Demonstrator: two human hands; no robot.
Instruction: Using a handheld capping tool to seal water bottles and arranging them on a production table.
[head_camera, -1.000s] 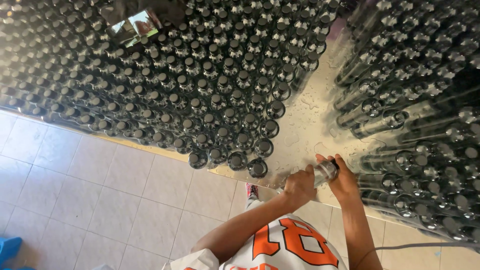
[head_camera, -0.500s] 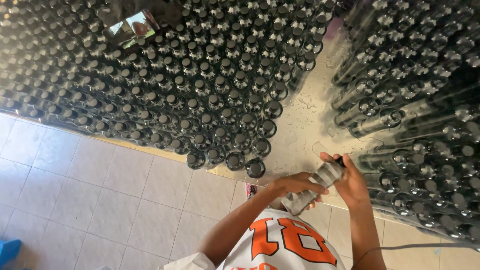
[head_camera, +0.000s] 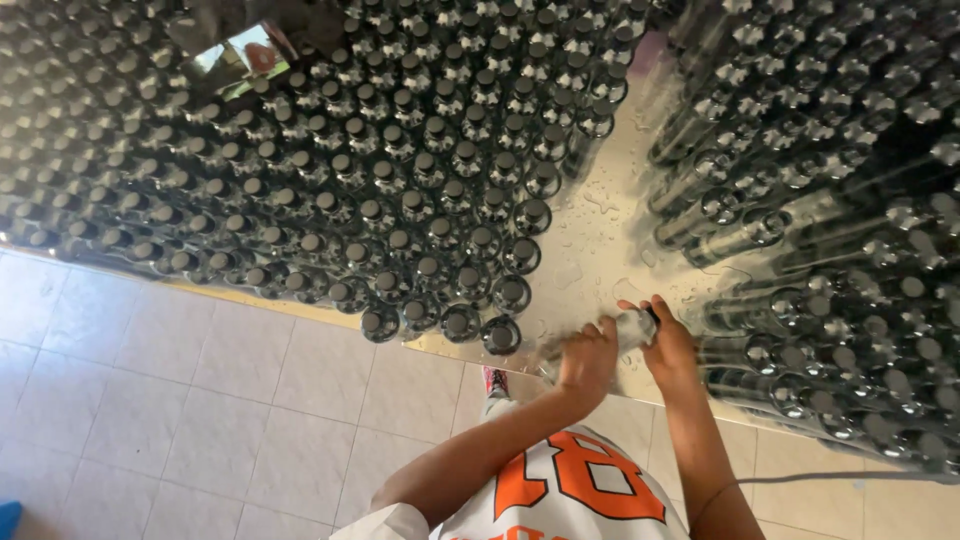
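Note:
A clear plastic bottle with a dark cap (head_camera: 630, 327) lies tilted between my two hands, just above the wet shiny metal table (head_camera: 590, 250). My left hand (head_camera: 585, 362) grips its lower body. My right hand (head_camera: 668, 345) closes around its cap end. Both hands hover over the table's near edge, in the bare gap between two dense blocks of upright capped bottles.
A large block of several dark-capped bottles (head_camera: 330, 170) fills the table's left and middle. Another block (head_camera: 830, 200) crowds the right side. Beige floor tiles (head_camera: 170, 400) lie below the table edge. A thin cable (head_camera: 850, 478) runs at lower right.
The bottle was lifted toward my body half a second ago. Now both hands have brought it back out over the table edge.

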